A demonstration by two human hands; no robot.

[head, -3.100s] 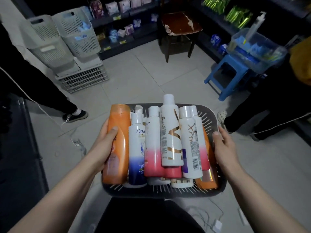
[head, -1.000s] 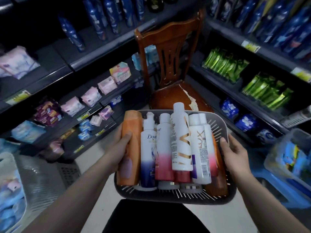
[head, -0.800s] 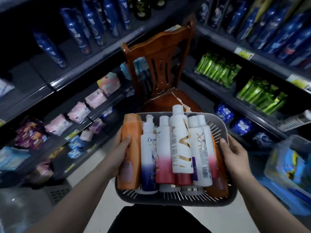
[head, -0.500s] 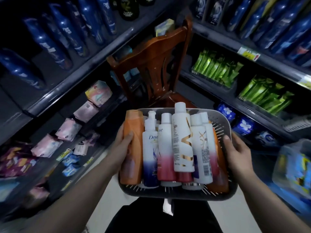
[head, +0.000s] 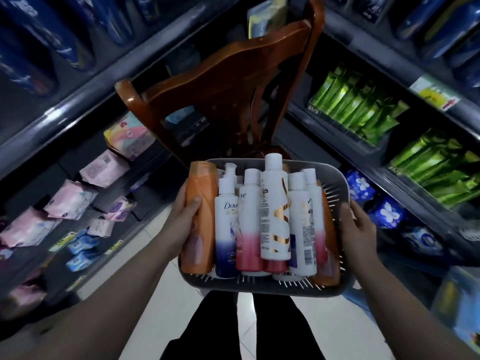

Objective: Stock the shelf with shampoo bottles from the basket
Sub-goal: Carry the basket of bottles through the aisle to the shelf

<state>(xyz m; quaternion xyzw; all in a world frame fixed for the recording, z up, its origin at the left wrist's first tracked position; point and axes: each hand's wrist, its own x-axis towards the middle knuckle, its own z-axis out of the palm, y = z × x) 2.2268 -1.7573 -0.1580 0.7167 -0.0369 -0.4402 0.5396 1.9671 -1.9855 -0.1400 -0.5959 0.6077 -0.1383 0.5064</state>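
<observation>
A grey slotted basket (head: 335, 179) is carried at chest height, full of several shampoo bottles lying side by side. An orange bottle (head: 198, 219) lies at its left edge, then a white and blue Dove bottle (head: 227, 229), a white and pink bottle (head: 250, 224) and a white bottle with gold stripes (head: 275, 211). My left hand (head: 181, 219) grips the basket's left side, thumb on the orange bottle. My right hand (head: 359, 227) grips the right rim. Dark shelves (head: 85, 92) with blue bottles (head: 44, 35) rise ahead.
A brown wooden chair (head: 228, 81) stands directly ahead of the basket in the corner between shelves. Pink and blue packets (head: 70, 201) fill the lower left shelves, green packets (head: 363, 110) the right ones. A clear tub (head: 457, 307) sits at lower right.
The view has turned from the open floor to the shelves and closed in on the chair. Both hands have kept their grip on the basket; the bottles have not shifted.
</observation>
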